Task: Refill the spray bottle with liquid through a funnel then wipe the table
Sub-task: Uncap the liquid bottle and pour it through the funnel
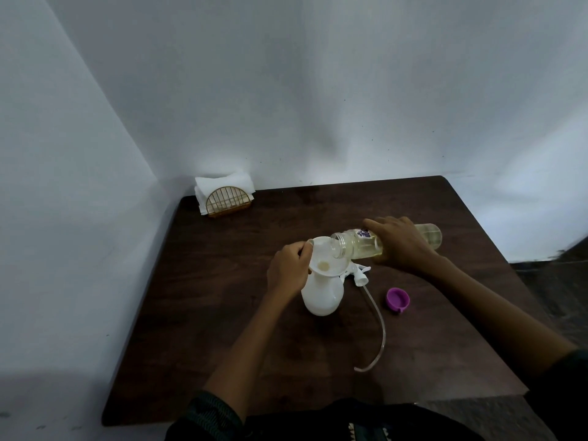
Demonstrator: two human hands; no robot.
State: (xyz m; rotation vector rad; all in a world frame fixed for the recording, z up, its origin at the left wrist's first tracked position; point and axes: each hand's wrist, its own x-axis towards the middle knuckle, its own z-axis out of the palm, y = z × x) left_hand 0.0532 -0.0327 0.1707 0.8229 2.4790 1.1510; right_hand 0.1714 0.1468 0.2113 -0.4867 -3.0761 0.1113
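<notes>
Liquid is what we tip from one clear refill bottle (386, 241), right hand (402, 245) fingers wrapped round its likely slippery body, into one funnel (324, 257) our left hand (288, 270) pinches atop one light spray bottle (321, 296) on the worktop (222, 313), beside one purple cap (397, 300).

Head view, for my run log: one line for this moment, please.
step: pouring | left hand: steadies white plastic funnel | right hand: tilts clear refill bottle | purple cap: on table

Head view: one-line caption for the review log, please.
Right hand tips clear bottle into funnel steadied by left hand on white spray bottle.
</notes>
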